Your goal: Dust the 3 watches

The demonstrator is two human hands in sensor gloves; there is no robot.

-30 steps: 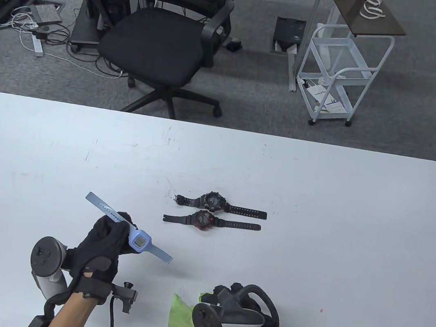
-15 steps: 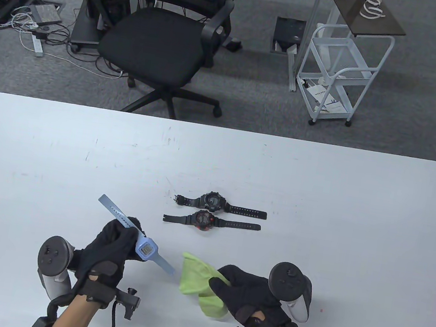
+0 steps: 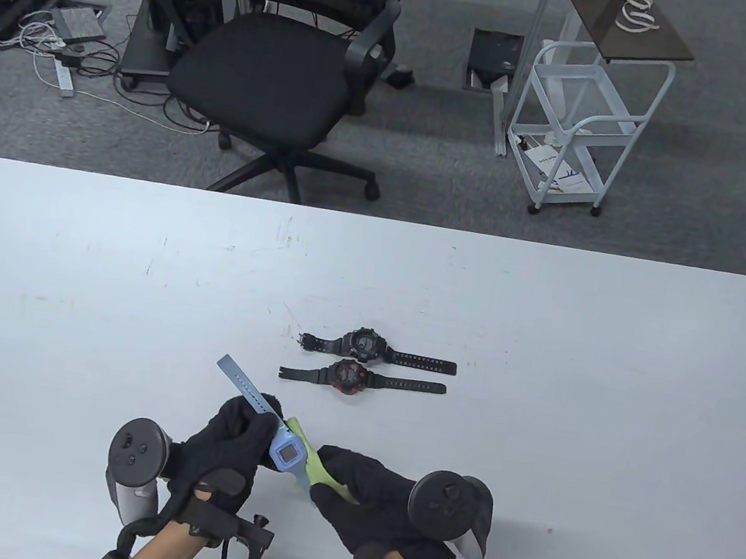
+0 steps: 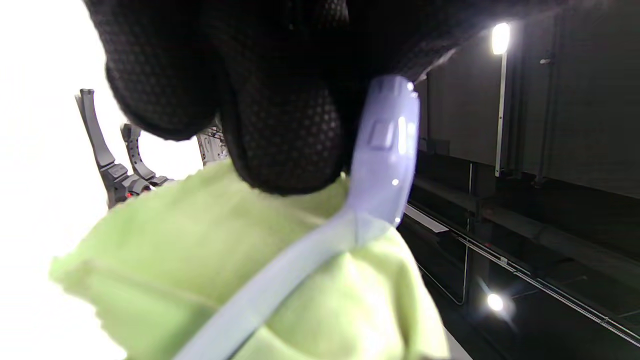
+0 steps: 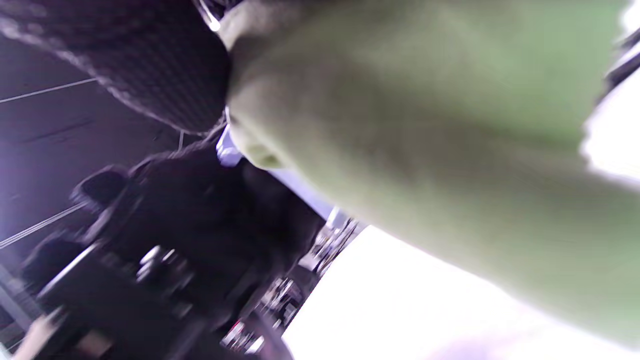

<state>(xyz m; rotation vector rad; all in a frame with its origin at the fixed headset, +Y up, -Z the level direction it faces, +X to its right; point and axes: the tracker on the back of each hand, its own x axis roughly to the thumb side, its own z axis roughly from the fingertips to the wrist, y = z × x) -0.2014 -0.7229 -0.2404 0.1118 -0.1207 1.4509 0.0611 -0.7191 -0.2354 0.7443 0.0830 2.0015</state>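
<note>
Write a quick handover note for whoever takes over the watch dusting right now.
Left hand grips the blue watch by its strap, held above the table.
Right hand holds the green cloth against the blue watch's lower strap; that grip is mostly hidden.
The black watch and the black-and-red watch lie flat at mid-table, side by side and apart.
Done: blue watch picked up, cloth on it.
Left: finish the blue watch, then probably the other two.

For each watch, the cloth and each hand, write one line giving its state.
Light blue plastic watch: held off the table.
Green cloth: against the blue strap.
Black watch: flat on table.
Black-and-red watch: flat on table.
Left hand: grips blue watch.
Right hand: holds cloth.
</note>
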